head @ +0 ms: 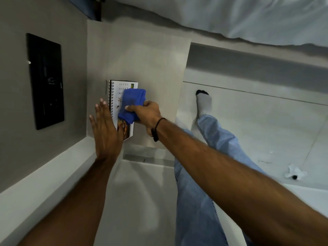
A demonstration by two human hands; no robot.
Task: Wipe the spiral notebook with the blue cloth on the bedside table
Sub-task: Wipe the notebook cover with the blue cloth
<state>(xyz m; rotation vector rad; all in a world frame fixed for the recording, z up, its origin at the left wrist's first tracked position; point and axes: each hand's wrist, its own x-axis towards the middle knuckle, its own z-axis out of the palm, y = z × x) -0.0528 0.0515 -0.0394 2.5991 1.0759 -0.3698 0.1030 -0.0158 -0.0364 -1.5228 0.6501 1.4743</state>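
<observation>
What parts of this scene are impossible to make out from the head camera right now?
- spiral notebook cover: the blue cloth and left hand hide much of it; the print is too small to read.
- Right hand: its fingers are buried in the cloth.
- black wall panel: dim, so its controls are unclear.
- bed: cut off by the top edge.

Cloth point(132, 103) on notebook point(122, 96), on bedside table point(150, 59).

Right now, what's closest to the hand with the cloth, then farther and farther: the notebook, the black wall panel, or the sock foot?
From the right hand:
1. Spiral notebook, under the blue cloth it holds.
2. Socked foot, on the floor to the right.
3. Black wall panel, far left on the wall.
</observation>
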